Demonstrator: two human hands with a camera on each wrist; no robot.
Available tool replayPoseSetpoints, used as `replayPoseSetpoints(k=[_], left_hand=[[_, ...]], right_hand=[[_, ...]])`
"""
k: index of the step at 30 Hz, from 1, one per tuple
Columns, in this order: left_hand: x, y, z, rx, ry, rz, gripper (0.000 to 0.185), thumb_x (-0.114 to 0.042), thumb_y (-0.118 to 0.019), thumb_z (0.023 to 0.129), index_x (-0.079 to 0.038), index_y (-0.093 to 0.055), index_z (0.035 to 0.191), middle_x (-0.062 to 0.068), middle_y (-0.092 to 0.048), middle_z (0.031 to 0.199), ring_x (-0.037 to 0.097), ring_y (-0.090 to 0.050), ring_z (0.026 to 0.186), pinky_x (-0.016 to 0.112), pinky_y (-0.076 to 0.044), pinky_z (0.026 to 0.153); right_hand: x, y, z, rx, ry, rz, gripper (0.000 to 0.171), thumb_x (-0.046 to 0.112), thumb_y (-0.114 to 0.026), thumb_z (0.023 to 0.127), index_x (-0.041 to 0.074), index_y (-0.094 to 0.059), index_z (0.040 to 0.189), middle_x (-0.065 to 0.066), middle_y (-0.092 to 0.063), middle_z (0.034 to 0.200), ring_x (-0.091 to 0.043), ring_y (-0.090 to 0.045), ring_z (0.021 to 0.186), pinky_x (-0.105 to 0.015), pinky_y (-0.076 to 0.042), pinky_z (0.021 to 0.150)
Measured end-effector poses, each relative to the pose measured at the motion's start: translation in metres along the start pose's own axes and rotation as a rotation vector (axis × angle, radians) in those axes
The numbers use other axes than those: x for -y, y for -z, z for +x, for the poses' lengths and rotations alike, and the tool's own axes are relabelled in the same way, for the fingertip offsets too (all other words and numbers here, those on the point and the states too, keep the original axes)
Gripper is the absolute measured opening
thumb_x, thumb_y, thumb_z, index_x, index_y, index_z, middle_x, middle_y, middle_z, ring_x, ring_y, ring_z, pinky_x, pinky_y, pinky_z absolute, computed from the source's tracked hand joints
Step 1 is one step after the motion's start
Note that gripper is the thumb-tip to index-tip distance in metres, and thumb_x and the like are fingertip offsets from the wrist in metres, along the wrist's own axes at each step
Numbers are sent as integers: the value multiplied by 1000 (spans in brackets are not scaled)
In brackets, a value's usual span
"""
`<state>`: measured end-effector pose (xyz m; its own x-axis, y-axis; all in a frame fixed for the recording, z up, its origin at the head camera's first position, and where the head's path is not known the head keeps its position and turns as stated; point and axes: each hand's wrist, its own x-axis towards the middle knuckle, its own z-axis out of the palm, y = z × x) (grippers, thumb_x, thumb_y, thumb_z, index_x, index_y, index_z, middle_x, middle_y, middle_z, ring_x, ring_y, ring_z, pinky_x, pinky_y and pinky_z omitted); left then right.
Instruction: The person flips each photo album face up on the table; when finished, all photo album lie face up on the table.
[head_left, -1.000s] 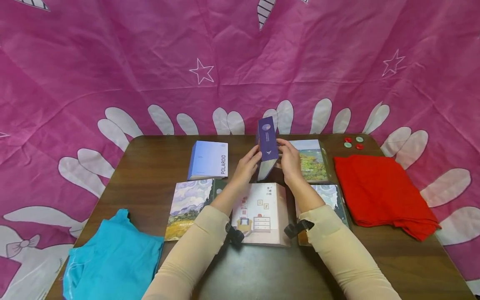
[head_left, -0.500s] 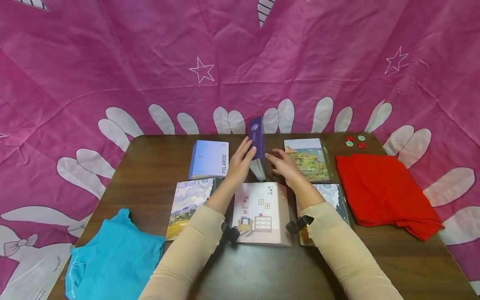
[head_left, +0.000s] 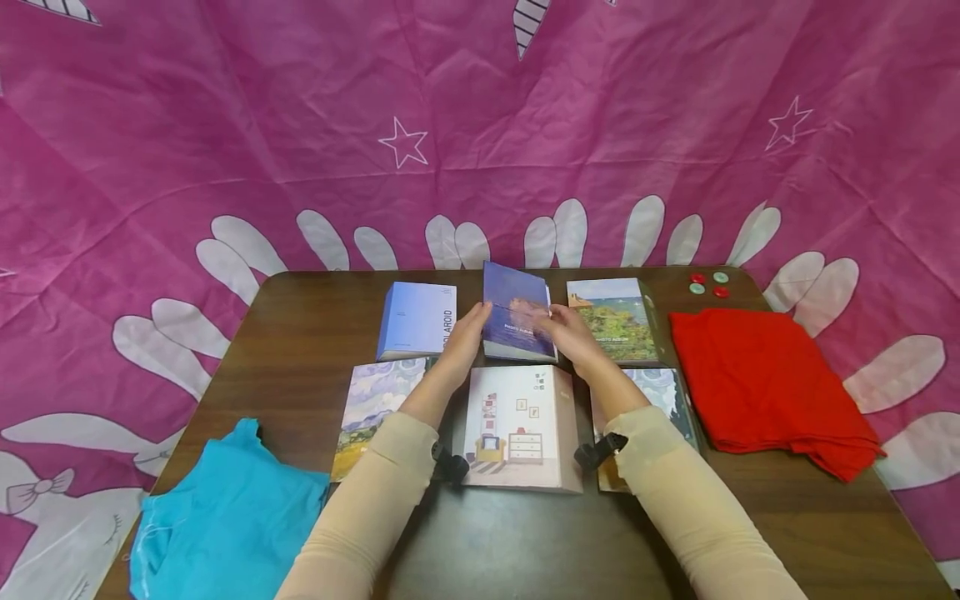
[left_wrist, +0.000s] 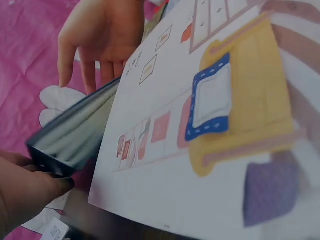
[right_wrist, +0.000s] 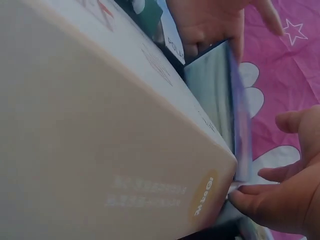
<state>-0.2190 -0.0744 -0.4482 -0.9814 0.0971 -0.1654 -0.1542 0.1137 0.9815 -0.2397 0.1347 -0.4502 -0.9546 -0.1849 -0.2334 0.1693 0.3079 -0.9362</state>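
The left hand point(head_left: 467, 330) is touching the left edge of the purple album point(head_left: 517, 313) with relaxed fingers, and the right hand point(head_left: 567, 332) is resting open on its right edge. The album is lying nearly flat between them, behind the white album point(head_left: 521, 427). I judge it is being laid down; next, both hands need only lift away. The left wrist view is showing its page edges point(left_wrist: 75, 135), hidden from the head view.

"POLAROID" runs in dark capitals along the spine edge of the pale blue album point(head_left: 417, 319), far left of centre.
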Motion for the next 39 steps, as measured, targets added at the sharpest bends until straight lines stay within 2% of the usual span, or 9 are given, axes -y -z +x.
replayPoseSetpoints(k=[5, 9, 13, 16, 20, 23, 28, 32, 39], left_hand=[[4, 2, 0, 36, 97, -14, 84, -52, -50, 101, -4, -17, 162, 11, -16, 168, 30, -14, 154, 46, -14, 124], [8, 2, 0, 53, 106, 0, 87, -48, -56, 99, -4, -14, 162, 11, -13, 169, 31, -10, 155, 50, -10, 124], [10, 4, -1, 30, 90, 16, 87, -46, -58, 99, -4, -16, 162, 12, -19, 168, 32, -15, 154, 50, -13, 124], [13, 6, -2, -4, 67, 48, 82, -44, -58, 99, -4, -22, 161, 13, -31, 164, 32, -24, 152, 50, -17, 123], [13, 8, -3, -26, -11, 114, 73, -39, -57, 101, -5, -28, 159, 15, -43, 157, 33, -35, 147, 48, -23, 122], [10, 8, -4, -48, -66, 209, 73, -37, -57, 102, -3, -28, 159, 16, -37, 160, 34, -33, 148, 47, -24, 121], [5, 5, -5, -97, -104, 340, 76, -38, -58, 101, -2, -26, 159, 15, -18, 168, 33, -18, 153, 47, -18, 123], [2, -2, -6, -113, -147, 342, 70, -35, -59, 102, -2, -32, 157, 15, -25, 166, 33, -22, 152, 47, -20, 123], [0, -28, -9, -56, -183, 349, 67, -36, -56, 103, -4, -33, 157, 15, -32, 163, 33, -31, 149, 46, -25, 121]], right_hand=[[0, -1, -4, 16, 7, -60, 68, 37, -53, 105, 2, -27, 158, -20, -21, 164, -35, -21, 152, -52, -26, 120], [-3, 0, -5, 14, 3, -85, 67, 38, -52, 105, 5, -28, 158, -20, -24, 164, -34, -22, 152, -52, -27, 119], [-4, -1, -5, 16, 4, -88, 69, 40, -53, 104, 6, -28, 159, -19, -26, 164, -34, -23, 151, -53, -27, 119], [-5, -1, -5, 32, -4, -85, 71, 41, -53, 104, 5, -26, 159, -19, -25, 164, -35, -24, 151, -53, -27, 119], [-4, 3, -4, 34, -15, -68, 69, 40, -52, 104, 5, -29, 159, -19, -26, 164, -36, -26, 150, -54, -27, 119], [-2, 7, -5, 3, -11, -45, 67, 39, -53, 104, 5, -31, 158, -18, -29, 162, -36, -28, 149, -53, -27, 119], [7, 18, -11, -44, 18, -37, 67, 40, -55, 104, 6, -33, 157, -17, -36, 159, -34, -32, 147, -51, -27, 120], [12, 29, -20, -68, 52, -31, 66, 41, -55, 104, 8, -33, 157, -16, -39, 158, -33, -33, 147, -50, -28, 119], [12, 54, -31, -152, 128, -11, 65, 35, -56, 104, 4, -32, 157, -21, -38, 157, -35, -33, 147, -49, -30, 119]])
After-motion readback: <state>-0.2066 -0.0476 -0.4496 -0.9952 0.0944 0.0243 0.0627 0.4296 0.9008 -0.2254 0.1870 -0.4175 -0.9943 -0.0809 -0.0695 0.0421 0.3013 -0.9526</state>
